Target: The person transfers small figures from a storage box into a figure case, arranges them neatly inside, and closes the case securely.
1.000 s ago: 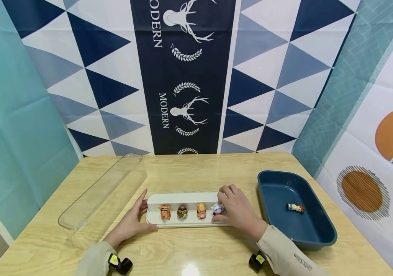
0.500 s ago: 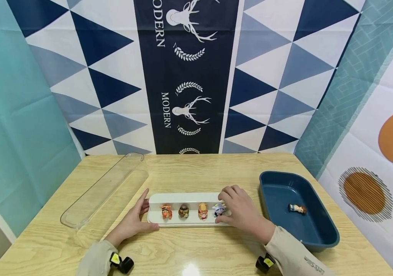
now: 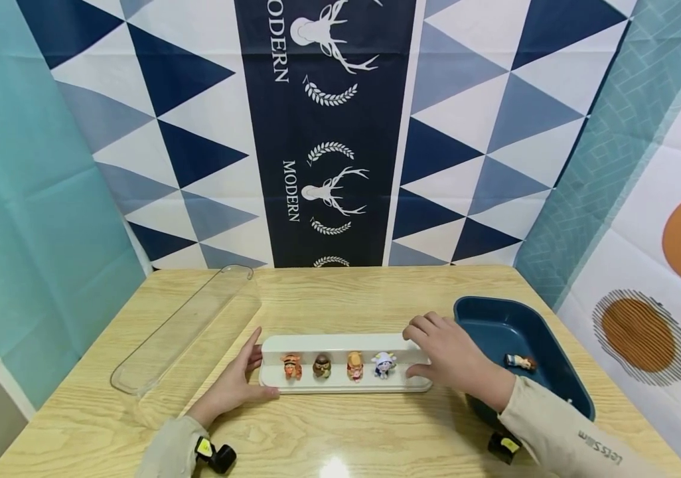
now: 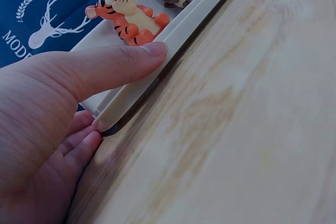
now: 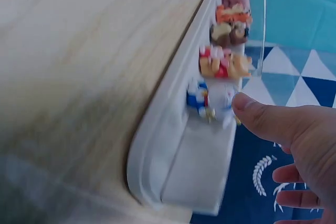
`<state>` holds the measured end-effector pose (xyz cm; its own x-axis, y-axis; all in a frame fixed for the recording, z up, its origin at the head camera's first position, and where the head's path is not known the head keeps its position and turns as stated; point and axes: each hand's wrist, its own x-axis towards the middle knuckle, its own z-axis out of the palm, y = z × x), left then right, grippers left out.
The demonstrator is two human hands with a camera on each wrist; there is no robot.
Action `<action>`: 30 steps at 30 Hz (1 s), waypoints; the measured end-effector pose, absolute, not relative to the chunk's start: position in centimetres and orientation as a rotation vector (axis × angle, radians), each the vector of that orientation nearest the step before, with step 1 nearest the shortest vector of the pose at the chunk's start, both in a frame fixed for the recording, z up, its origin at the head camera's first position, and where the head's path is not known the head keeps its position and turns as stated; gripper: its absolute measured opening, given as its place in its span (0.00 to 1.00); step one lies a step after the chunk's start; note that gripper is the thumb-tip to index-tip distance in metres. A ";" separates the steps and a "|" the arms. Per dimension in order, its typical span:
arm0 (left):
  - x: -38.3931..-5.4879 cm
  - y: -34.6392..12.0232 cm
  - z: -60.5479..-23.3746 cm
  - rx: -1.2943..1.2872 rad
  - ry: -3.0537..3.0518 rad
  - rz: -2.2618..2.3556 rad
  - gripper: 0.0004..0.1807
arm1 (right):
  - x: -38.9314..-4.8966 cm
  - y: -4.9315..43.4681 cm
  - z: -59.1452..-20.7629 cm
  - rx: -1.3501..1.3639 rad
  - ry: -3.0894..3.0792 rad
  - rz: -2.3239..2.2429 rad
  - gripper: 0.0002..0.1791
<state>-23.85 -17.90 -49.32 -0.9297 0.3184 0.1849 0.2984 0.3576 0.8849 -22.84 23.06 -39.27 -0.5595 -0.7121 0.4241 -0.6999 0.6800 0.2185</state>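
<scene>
A long white display stand (image 3: 328,343) carries a row of small figurines: an orange striped tiger (image 3: 292,366), a brown owl (image 3: 321,366), a yellow-and-red bear-like figure (image 3: 355,366) and a white-and-blue horned one (image 3: 383,366). My left hand (image 3: 234,382) holds the stand's left end, thumb along the front lip by the tiger and fingers round the corner. At the right end, my right hand (image 3: 451,352) hovers with its fingers spread and thumb apart, holding nothing. In the right wrist view its thumb overlaps the horned figurine (image 5: 202,98).
On the right stands a deep blue bin (image 3: 484,304) with another small figurine (image 3: 521,362) lying inside, partly behind my right forearm. A long clear plastic cover (image 3: 188,338) lies on the wooden table (image 3: 316,438) at left. Patterned cloth (image 3: 328,133) hangs behind.
My right hand has let go of the horned figurine and moved right, uncovering it and the stand's right end. The left hand keeps its place on the stand.
</scene>
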 end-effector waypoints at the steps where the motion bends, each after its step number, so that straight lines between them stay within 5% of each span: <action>1: -23.8 -17.9 -49.3 0.575 2.569 1.673 0.71 | -22.9 23.3 -39.0 1.093 -2.411 -0.051 0.30; 30: -23.9 -17.6 -49.2 0.591 2.529 1.704 0.69 | -26.2 34.3 -37.1 1.047 -2.437 -0.445 0.29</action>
